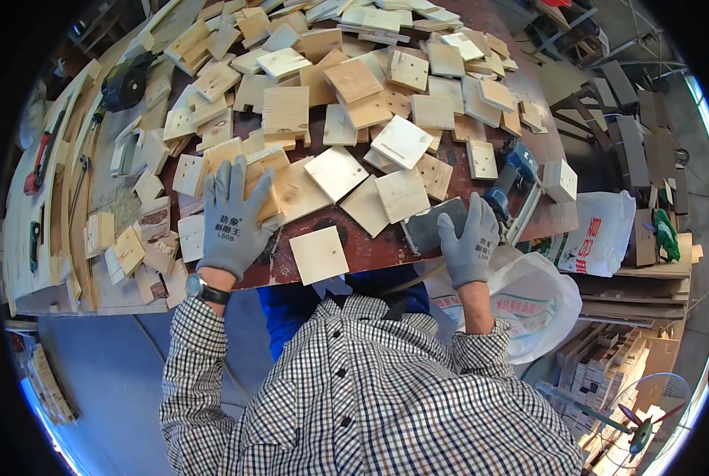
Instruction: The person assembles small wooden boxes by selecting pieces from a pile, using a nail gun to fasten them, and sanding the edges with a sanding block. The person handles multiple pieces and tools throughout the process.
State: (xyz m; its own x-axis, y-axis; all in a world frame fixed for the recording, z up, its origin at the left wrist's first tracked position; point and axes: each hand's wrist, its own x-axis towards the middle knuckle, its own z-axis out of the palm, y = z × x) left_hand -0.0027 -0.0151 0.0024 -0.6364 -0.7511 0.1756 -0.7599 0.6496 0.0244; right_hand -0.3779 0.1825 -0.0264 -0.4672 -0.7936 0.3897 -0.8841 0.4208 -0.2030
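My left hand (236, 220), in a grey glove, lies with fingers spread over light wooden blocks (289, 190) near the table's front edge. The fingers look flat on the pieces, not closed round one. In another grey glove, my right hand (472, 242) rests at the right end of a dark grey flat rectangular piece (432, 225), thumb and fingers apart. Just beyond it lies a blue nail gun (516, 166) with a long metal magazine. Between my hands, one square wooden block (319, 255) sits at the table edge, slightly overhanging it.
A big heap of wooden blocks (354, 79) covers the far side of the dark red table (283, 275). Long boards, a red-handled tool (37, 165) and a black tape reel (128, 82) are at left. White sacks (534, 305) hang at right; a fan (641, 435) stands lower right.
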